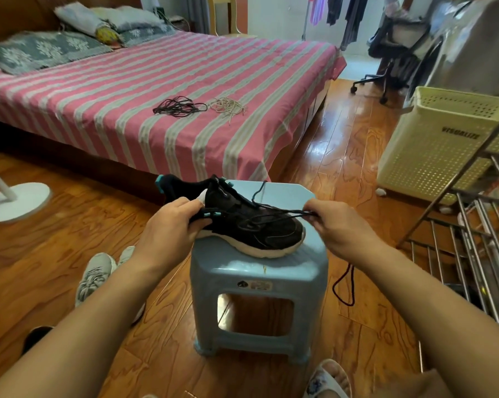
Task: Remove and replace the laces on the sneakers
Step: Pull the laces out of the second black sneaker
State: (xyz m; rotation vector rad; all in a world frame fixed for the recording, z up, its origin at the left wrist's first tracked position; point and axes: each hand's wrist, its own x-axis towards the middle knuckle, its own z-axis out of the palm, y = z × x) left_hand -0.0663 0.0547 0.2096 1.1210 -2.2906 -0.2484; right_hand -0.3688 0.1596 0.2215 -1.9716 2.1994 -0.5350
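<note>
Centrally, one black sneaker with a white sole and teal accents lies on a pale blue plastic stool, toe pointing to the right. Left hand grips the sneaker at its heel side, fingers curled over the collar. Right hand pinches the dark lace just beyond the toe, the lace running taut from the eyelets to the fingertips; one free end curls up over the stool top. A second dark cord hangs down at the stool's right side to the floor.

Two loose lace bundles rest on the bed, just beside each other: one black, one beige. One grey sneaker lies on the floor left of the stool, and a dark shoe shows partly nearer the camera. One slippered foot appears at the lower edge.

A small sticker on the stool's front is too blurred to read. The cream perforated hamper at right carries a line of dark lettering, not legible.

Flooring is glossy reddish wood-grain board. The bed has a pink-and-grey striped sheet, with pillows at its head. A white fan base stands at left, a metal drying rack at right, an office chair and hanging clothes behind.
</note>
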